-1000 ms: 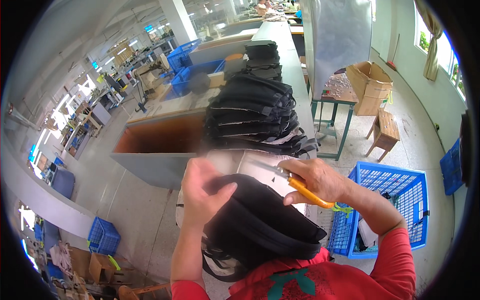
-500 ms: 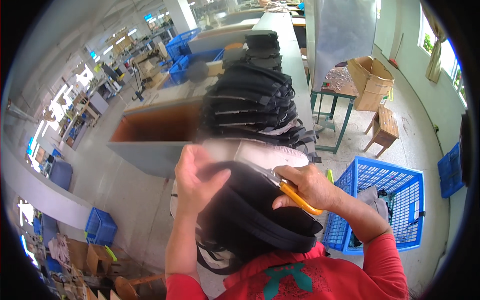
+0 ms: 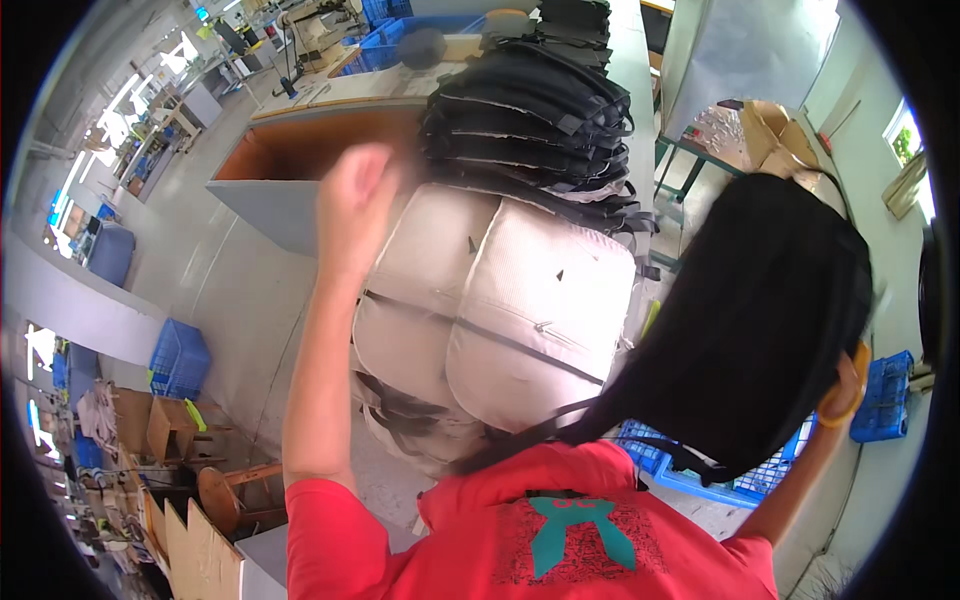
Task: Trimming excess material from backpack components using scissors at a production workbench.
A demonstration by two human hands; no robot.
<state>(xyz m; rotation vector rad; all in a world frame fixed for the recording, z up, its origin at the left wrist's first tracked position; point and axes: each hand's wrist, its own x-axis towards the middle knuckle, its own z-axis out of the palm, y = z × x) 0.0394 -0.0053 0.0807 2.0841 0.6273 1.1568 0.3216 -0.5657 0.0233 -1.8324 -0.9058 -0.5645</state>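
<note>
My right hand (image 3: 848, 392), partly hidden at the right, is closed on scissors; their orange handle (image 3: 860, 365) shows beside the fingers. Against that hand, raised and tilted, is a black backpack-like fabric piece (image 3: 750, 320) with straps trailing toward my chest. Whether the fingers also grip it is hidden. My left hand (image 3: 362, 185) is lifted near the open wooden box, smeared by motion, its fingers unclear. Before me lie pale padded panels (image 3: 540, 300) crossed by a dark strap, with small dark bits on top. Behind them rises a stack of black fabric pieces (image 3: 520, 130).
The wooden box (image 3: 320, 145) stands open at the left of the stack. A blue plastic basket (image 3: 740, 490) is low at the right, partly covered by the black piece. Beyond are a green-legged table (image 3: 690, 160), a cardboard box (image 3: 775, 135) and blue crates (image 3: 880, 395).
The black piece has swung up and right off the pale panels, uncovering them. My right hand moved right with the scissors; my left hand rose. The view has shifted too.
</note>
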